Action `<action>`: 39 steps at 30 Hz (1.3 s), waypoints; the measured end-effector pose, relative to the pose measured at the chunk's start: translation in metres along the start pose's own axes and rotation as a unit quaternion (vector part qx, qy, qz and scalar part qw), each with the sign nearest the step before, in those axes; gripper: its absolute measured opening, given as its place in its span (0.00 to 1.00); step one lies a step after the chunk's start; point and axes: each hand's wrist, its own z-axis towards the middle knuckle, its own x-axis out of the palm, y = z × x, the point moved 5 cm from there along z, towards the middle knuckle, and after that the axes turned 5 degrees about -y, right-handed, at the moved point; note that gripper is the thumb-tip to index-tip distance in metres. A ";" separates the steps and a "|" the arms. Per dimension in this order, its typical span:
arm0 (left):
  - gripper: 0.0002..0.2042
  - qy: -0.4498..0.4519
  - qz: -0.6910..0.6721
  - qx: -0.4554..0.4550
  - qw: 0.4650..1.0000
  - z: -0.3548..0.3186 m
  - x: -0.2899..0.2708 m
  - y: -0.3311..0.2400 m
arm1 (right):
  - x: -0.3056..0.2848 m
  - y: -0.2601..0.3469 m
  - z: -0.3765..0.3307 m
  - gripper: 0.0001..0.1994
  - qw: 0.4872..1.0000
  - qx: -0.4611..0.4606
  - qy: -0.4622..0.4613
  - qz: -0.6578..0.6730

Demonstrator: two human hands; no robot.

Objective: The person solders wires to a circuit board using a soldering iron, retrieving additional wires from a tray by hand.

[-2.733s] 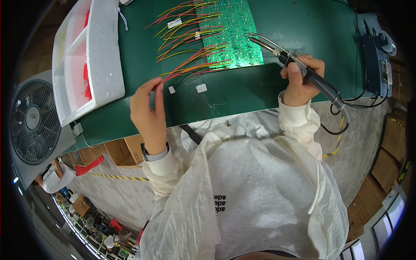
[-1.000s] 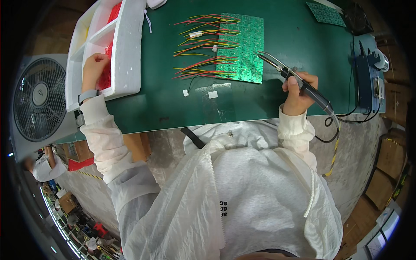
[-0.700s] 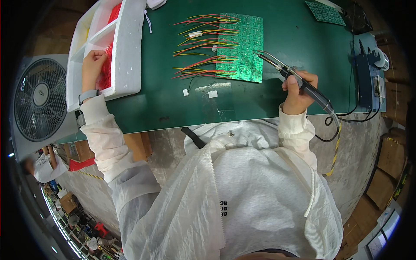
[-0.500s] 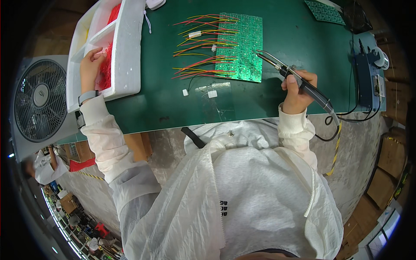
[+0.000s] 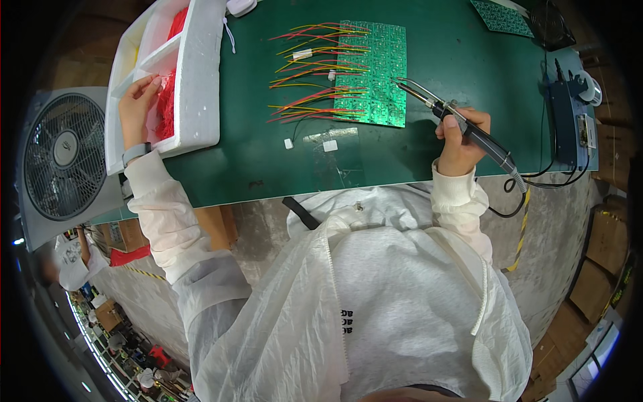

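My left hand (image 5: 136, 107) is inside the white foam box (image 5: 199, 80), its thumb and fingertips pinched at the edge of a bundle of red wires (image 5: 165, 107). Thin red strands show at the fingertips; how many are gripped is too small to tell. My right hand (image 5: 462, 142) holds a soldering iron (image 5: 472, 134) with a thin metal tube along its tip. That tip points left, over the right part of a green circuit board panel (image 5: 382, 74). Red and yellow wires (image 5: 301, 84) lie in rows across the panel's left edge and stick out leftward.
Small white connectors (image 5: 330, 145) lie in front of the panel, one on a clear sheet (image 5: 348, 167). A blue soldering station (image 5: 569, 124) with a solder spool (image 5: 591, 92) stands at right. Another board (image 5: 504, 19) lies far right. A fan (image 5: 65, 154) stands left of the box.
My left hand has shifted slightly within the box, its fingers drawn closer together at the red wires. My right hand and the soldering iron have stayed in place.
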 end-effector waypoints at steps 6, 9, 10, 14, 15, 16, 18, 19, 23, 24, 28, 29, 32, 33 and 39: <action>0.12 -0.005 -0.009 0.008 1.000 0.003 0.000 0.000 | 0.001 0.000 0.001 0.12 1.000 0.007 -0.002 -0.004; 0.10 0.004 0.006 0.028 1.000 -0.001 0.005 -0.010 | 0.000 0.001 0.002 0.12 1.000 0.003 -0.004 -0.005; 0.10 0.009 0.029 0.045 0.999 -0.003 0.007 -0.015 | -0.001 0.000 0.001 0.12 1.000 0.008 -0.009 -0.014; 0.08 0.115 -0.044 0.083 0.989 -0.015 0.026 -0.030 | -0.002 -0.002 0.000 0.12 1.000 0.009 -0.004 -0.009; 0.08 0.133 -0.055 0.089 0.985 -0.016 0.029 -0.033 | -0.003 -0.003 0.000 0.12 1.000 0.008 -0.005 -0.016; 0.07 0.160 -0.072 0.105 0.979 -0.018 0.033 -0.036 | -0.004 -0.004 0.001 0.12 1.000 0.009 -0.012 -0.024; 0.07 0.148 -0.072 0.081 0.983 -0.016 0.032 -0.034 | -0.004 -0.005 0.001 0.12 1.000 0.005 -0.005 -0.022; 0.07 0.141 -0.077 0.060 0.985 -0.014 0.031 -0.032 | -0.004 -0.006 0.001 0.12 1.000 0.005 -0.002 -0.024; 0.07 0.145 -0.099 0.050 0.983 -0.012 0.030 -0.029 | -0.006 -0.006 0.000 0.12 1.000 0.014 -0.002 -0.025; 0.08 0.136 -0.097 0.046 0.985 -0.012 0.029 -0.027 | -0.005 -0.006 0.000 0.12 1.000 0.017 -0.003 -0.025; 0.08 0.128 -0.095 0.000 0.987 -0.012 0.028 -0.021 | -0.006 -0.006 0.000 0.12 0.999 0.021 -0.011 -0.033; 0.08 0.130 -0.097 0.002 0.987 -0.011 0.028 -0.021 | -0.005 -0.005 0.001 0.12 0.999 0.017 -0.007 -0.035; 0.08 0.135 -0.124 -0.036 0.982 -0.009 0.028 -0.018 | -0.005 -0.005 0.000 0.12 1.000 0.024 -0.005 -0.018; 0.08 0.138 -0.126 -0.034 0.982 -0.009 0.029 -0.017 | -0.004 -0.006 0.000 0.12 0.999 0.024 -0.001 -0.020; 0.10 0.128 -0.164 -0.066 0.976 -0.006 0.024 -0.010 | -0.003 -0.007 0.001 0.12 0.999 0.030 0.004 -0.014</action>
